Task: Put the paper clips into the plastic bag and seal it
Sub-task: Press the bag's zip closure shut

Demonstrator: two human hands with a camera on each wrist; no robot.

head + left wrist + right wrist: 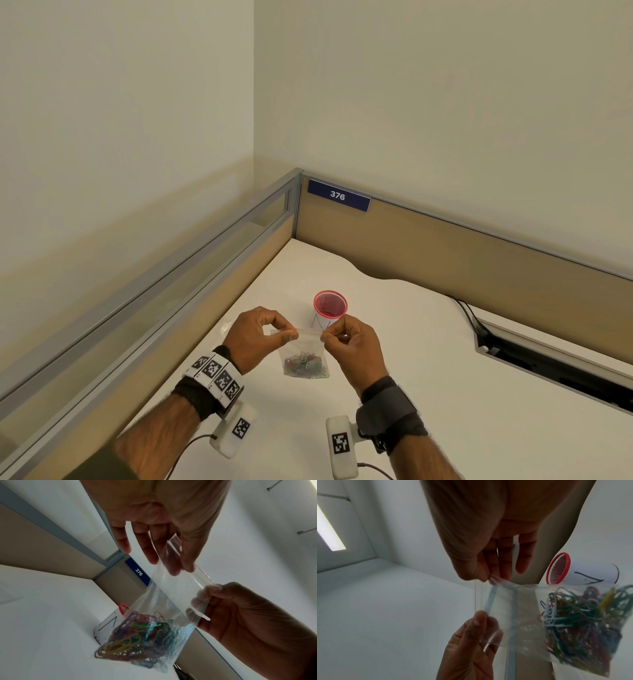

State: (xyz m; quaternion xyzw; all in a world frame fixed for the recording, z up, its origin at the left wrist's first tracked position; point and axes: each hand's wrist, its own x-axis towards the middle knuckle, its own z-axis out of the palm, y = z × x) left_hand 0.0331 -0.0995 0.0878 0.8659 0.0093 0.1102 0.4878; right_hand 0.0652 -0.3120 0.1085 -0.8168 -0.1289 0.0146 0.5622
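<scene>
A small clear plastic bag (304, 349) hangs upright between my hands, its bottom on or just above the white desk. Several coloured paper clips (306, 366) lie heaped in its bottom. My left hand (292, 335) pinches the left end of the red-lined zip strip; my right hand (324, 336) pinches the right end, and the strip is stretched flat between them. The left wrist view shows the left hand (180, 566), the right hand (208, 590), the bag (171, 596) and the clips (140, 639). In the right wrist view the right hand (485, 579) and left hand (482, 615) hold the bag (522, 615) with the clips (582, 622).
A red mesh cup (330, 306) wrapped in white paper stands just behind the bag. Low partition walls close the desk at the left and back, with a blue "376" sign (338, 196). A cable slot (548, 370) with black cables lies at the right.
</scene>
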